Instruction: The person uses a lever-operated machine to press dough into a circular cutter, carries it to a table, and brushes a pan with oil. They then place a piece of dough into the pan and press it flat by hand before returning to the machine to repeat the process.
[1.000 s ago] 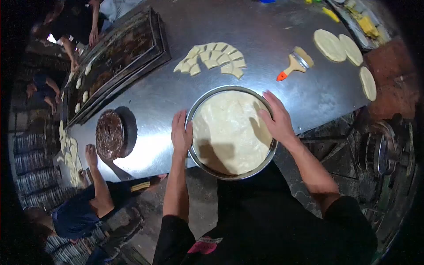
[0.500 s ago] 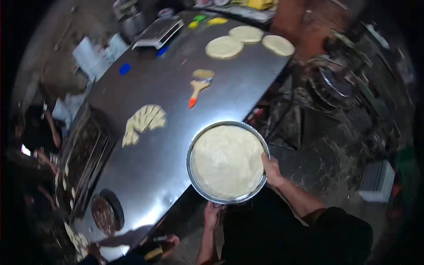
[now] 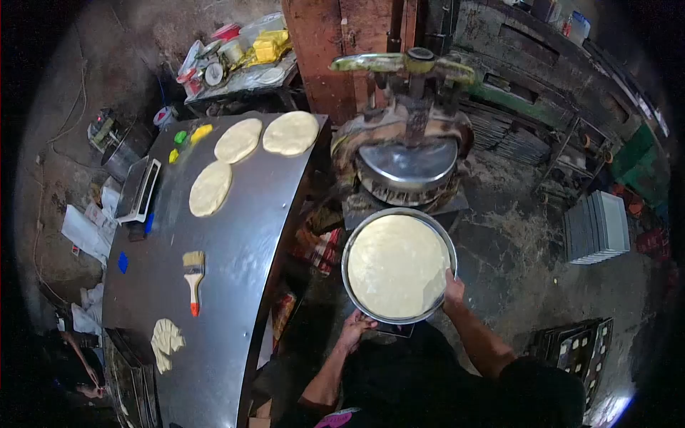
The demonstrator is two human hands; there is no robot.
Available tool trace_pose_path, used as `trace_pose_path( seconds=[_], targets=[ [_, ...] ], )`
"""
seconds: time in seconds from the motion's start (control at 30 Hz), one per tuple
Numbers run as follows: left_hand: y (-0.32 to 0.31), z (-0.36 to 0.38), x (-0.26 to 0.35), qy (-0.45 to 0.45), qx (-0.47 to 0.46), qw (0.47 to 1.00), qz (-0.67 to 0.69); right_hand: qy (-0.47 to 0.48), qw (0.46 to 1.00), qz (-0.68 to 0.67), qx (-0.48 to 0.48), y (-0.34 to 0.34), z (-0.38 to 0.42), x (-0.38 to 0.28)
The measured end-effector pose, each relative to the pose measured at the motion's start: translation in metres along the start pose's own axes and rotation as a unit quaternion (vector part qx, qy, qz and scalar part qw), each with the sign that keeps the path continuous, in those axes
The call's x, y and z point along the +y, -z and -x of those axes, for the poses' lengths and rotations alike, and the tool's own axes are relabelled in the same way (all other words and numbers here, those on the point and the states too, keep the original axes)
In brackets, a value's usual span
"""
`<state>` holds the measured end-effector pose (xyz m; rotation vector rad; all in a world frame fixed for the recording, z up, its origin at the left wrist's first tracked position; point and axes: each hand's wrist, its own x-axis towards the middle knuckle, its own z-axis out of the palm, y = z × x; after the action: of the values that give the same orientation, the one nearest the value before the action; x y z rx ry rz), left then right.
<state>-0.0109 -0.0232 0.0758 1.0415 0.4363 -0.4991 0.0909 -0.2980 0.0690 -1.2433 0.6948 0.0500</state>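
Note:
A round metal pan [image 3: 347, 279] filled with a flat disc of pale dough [image 3: 397, 265] is held level in front of my body. My right hand [image 3: 453, 291] grips its right rim. At the lower left edge, my left hand [image 3: 354, 329] holds the pan with its fingers closed against it. Just beyond the pan stands a press-like machine [image 3: 417, 121] with a shiny round metal head [image 3: 408, 160] and a long handle on top.
On the steel table [image 3: 235, 285] at left lie three dough discs [image 3: 210, 188], a brush [image 3: 193, 282], cut dough strips [image 3: 168, 344] and a scale [image 3: 138, 190]. Stacked trays [image 3: 598, 227] stand at right; filled trays [image 3: 581, 357] are lower right. A cluttered side table [image 3: 246, 82] is behind.
My view has turned right, bringing the machine straight ahead. The pan has moved away from the table edge toward the machine, still in both my hands.

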Motion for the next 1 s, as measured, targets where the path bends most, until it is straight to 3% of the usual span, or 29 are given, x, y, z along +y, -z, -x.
trace_pose_path(
  seconds=[0.1,0.2,0.27,0.33,0.37,0.4,0.47,0.5,0.53,0.57,0.6,0.63,0.67,0.7,0.73,0.77,0.8,0.83,0.87,0.9,0.97,1.0],
  targets=[
    [-0.027,-0.050,0.008,0.052,0.043,0.998,-0.003,-0.006,0.999,-0.011,0.035,-0.007,-0.054,-0.026],
    [-0.052,-0.114,0.031,0.034,0.047,0.998,-0.028,0.045,0.997,0.058,0.021,-0.025,-0.129,-0.048],
    [-0.064,-0.154,0.056,0.042,0.022,0.999,-0.008,0.120,0.989,-0.045,-0.073,-0.045,-0.169,-0.072],
    [-0.075,-0.193,0.076,0.035,0.039,0.998,-0.025,0.182,0.974,0.131,-0.024,-0.119,-0.102,-0.181],
    [-0.073,-0.213,0.086,0.038,0.027,0.998,-0.034,0.293,0.920,0.252,-0.069,-0.131,-0.102,-0.212],
    [-0.071,-0.232,0.093,0.033,0.014,0.999,-0.035,0.360,0.894,0.252,-0.087,-0.148,-0.092,-0.245],
    [-0.067,-0.262,0.111,0.001,0.009,1.000,-0.015,0.550,0.726,0.412,-0.034,-0.199,-0.027,-0.339],
    [-0.062,-0.268,0.127,-0.001,-0.007,1.000,-0.019,0.677,0.593,0.435,-0.021,-0.219,-0.012,-0.379],
    [-0.056,-0.271,0.152,0.050,-0.061,0.967,-0.240,0.728,0.496,0.473,-0.003,-0.238,0.002,-0.421],
    [-0.053,-0.267,0.188,0.089,-0.105,0.882,-0.450,0.775,0.378,0.505,0.024,-0.259,0.010,-0.467],
    [-0.052,-0.251,0.228,0.045,-0.172,0.855,-0.487,0.801,0.245,0.539,0.088,-0.284,0.011,-0.514],
    [-0.050,-0.233,0.270,-0.005,-0.233,0.824,-0.516,0.787,0.165,0.577,0.144,-0.309,0.023,-0.559],
    [-0.068,-0.196,0.329,-0.158,-0.228,0.811,-0.515,0.788,0.007,0.565,0.245,-0.336,0.032,-0.603],
    [-0.080,-0.167,0.380,-0.334,-0.187,0.795,-0.471,0.827,-0.059,0.501,0.249,-0.362,0.027,-0.640],
    [-0.096,-0.155,0.414,-0.560,-0.109,0.729,-0.378,0.858,-0.125,0.425,0.259,-0.387,0.022,-0.676],
    [-0.112,-0.142,0.456,-0.626,-0.053,0.697,-0.345,0.880,-0.184,0.343,0.272,-0.412,0.016,-0.713],
    [-0.126,-0.136,0.499,-0.719,0.024,0.564,-0.405,0.822,-0.146,0.471,0.286,-0.424,0.014,-0.722],
    [-0.140,-0.141,0.513,-0.725,0.155,0.483,-0.466,0.745,-0.106,0.589,0.295,-0.432,0.016,-0.727],
    [-0.141,-0.164,0.523,-0.705,0.174,0.475,-0.498,0.651,-0.061,0.695,0.299,-0.435,0.020,-0.728],
    [-0.144,-0.153,0.535,-0.500,0.077,0.590,-0.630,0.538,-0.011,0.789,0.298,-0.428,0.028,-0.723],
    [-0.141,-0.163,0.522,-0.531,0.110,0.620,-0.566,0.530,-0.014,0.802,0.274,-0.392,0.063,-0.716],
    [-0.148,-0.146,0.524,-0.499,0.110,0.617,-0.598,0.533,-0.018,0.810,0.243,-0.375,0.104,-0.696]
  ],
)
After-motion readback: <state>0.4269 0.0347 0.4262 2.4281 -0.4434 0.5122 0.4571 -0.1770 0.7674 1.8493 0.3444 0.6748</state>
